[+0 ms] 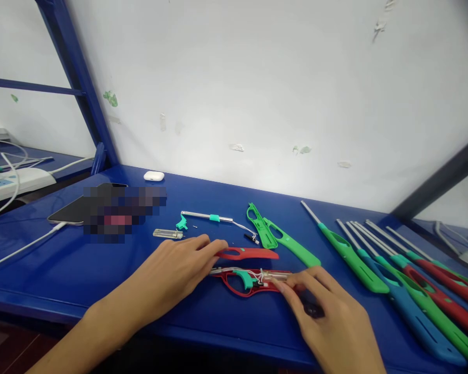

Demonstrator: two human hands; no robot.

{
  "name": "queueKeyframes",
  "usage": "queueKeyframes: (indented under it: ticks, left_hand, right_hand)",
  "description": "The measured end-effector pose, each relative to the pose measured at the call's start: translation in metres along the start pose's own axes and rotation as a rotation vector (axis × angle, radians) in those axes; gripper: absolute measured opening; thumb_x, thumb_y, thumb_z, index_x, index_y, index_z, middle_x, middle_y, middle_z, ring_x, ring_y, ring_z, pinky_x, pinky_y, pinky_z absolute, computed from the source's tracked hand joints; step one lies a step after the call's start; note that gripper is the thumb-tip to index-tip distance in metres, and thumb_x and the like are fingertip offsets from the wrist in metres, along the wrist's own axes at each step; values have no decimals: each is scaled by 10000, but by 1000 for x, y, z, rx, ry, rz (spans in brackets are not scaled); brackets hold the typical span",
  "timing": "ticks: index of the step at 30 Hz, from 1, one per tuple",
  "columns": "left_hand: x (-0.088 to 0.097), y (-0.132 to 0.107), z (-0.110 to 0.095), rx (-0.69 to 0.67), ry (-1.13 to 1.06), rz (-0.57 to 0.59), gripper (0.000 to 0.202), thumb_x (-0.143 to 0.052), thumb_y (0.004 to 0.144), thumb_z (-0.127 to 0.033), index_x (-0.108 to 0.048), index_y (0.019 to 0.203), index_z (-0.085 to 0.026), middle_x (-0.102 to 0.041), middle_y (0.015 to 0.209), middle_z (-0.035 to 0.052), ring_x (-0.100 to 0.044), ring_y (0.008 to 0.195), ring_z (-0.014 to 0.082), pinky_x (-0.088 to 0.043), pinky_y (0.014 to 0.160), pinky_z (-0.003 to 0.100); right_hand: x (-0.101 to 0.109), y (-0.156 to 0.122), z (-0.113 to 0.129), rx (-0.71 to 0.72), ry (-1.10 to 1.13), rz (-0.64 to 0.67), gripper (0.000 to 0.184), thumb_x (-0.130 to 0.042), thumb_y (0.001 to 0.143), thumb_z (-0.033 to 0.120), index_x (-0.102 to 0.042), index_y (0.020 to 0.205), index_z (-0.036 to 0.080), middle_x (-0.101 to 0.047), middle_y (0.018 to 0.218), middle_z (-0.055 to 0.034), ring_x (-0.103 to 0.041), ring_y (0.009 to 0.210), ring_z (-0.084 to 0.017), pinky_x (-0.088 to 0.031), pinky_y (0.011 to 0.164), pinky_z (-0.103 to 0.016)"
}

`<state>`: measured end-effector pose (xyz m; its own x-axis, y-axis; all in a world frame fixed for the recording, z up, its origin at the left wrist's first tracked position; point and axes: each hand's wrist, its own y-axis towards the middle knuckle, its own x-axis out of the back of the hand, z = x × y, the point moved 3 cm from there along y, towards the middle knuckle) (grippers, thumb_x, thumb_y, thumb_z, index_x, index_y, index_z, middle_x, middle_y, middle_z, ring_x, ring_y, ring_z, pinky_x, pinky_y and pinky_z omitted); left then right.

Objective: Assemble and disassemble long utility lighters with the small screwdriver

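An opened red lighter half lies on the blue table, with a turquoise trigger, white wires and a clear fuel tank inside. My left hand is closed at its front end, fingertips against the red cover half just behind; the thumb is hidden. My right hand pinches the rear end by the fuel tank, thumb and index finger on it. Beyond them lie two green casing halves, a metal tube with wires, a loose turquoise trigger and another clear fuel tank.
Several assembled long lighters in green, blue and red lie at the right. A white earbud case rests at the back left. A phone with a white cable lies left, beside a blurred patch. The wall stands behind the table.
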<state>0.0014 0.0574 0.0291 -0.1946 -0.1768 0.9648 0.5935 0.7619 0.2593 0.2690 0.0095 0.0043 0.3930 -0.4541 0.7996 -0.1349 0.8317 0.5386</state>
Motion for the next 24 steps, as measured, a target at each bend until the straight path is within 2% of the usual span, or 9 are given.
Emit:
queueKeyframes:
  ticks: [5, 9, 12, 14, 16, 20, 24]
  left_hand:
    - [-2, -1, 7, 96, -5, -50, 384, -373, 1081, -138, -610, 1372, -221, -712, 1100, 75, -722, 957, 273, -557, 713, 367]
    - [-1, -3, 3, 42, -8, -80, 489, -384, 1036, -79, -559, 1480, -184, -671, 1321, 134, -661, 1161, 298, -582, 898, 434]
    - [7, -4, -5, -41, 3, -153, 461, -410, 1019, -59, -632, 1404, -181, -649, 1365, 149, -596, 1257, 315, -540, 1012, 470]
    - [12, -5, -11, -84, -60, -171, 390, -426, 1046, -94, -678, 1322, -205, -673, 1295, 127, -604, 1217, 294, -528, 1028, 458]
    - [13, -5, -16, -107, -152, -125, 297, -475, 1076, -169, -704, 1251, -237, -695, 1205, 90, -637, 1122, 267, -535, 1014, 447]
    - [7, -3, -19, -95, -164, -11, 214, -574, 1067, -218, -737, 1199, -259, -715, 1182, 67, -674, 1068, 288, -531, 1024, 531]
    - [3, -1, -18, -89, -150, -7, 219, -564, 1065, -183, -758, 1147, -239, -726, 1130, 63, -693, 987, 284, -587, 882, 474]
  right_hand:
    - [-1, 3, 0, 27, -11, 26, 294, -544, 1048, 513, -742, 1172, 334, -747, 1129, -18, -730, 566, -127, -588, 501, -238]
    - [-2, 4, 2, 27, 24, 43, 327, -513, 1064, 505, -795, 1102, 343, -777, 1106, -8, -774, 640, -147, -613, 544, -236]
    - [-1, 4, 0, 8, 58, 44, 363, -507, 1063, 528, -818, 1054, 340, -787, 1076, -12, -796, 719, -169, -629, 607, -242]
    - [-1, 5, -2, 12, 80, 61, 329, -549, 1047, 525, -826, 1047, 348, -793, 1060, -11, -804, 768, -178, -632, 642, -237]
    - [-1, 5, -5, 20, 91, 81, 277, -600, 1026, 510, -830, 1049, 358, -797, 1060, -6, -806, 782, -176, -630, 645, -224]
    - [0, 5, -9, 22, 93, 87, 264, -620, 1017, 502, -834, 1057, 352, -795, 1079, -12, -802, 769, -169, -628, 647, -215]
    - [1, 5, -6, 12, 117, 75, 276, -614, 1018, 511, -837, 1035, 350, -787, 1061, -7, -794, 751, -158, -622, 647, -209]
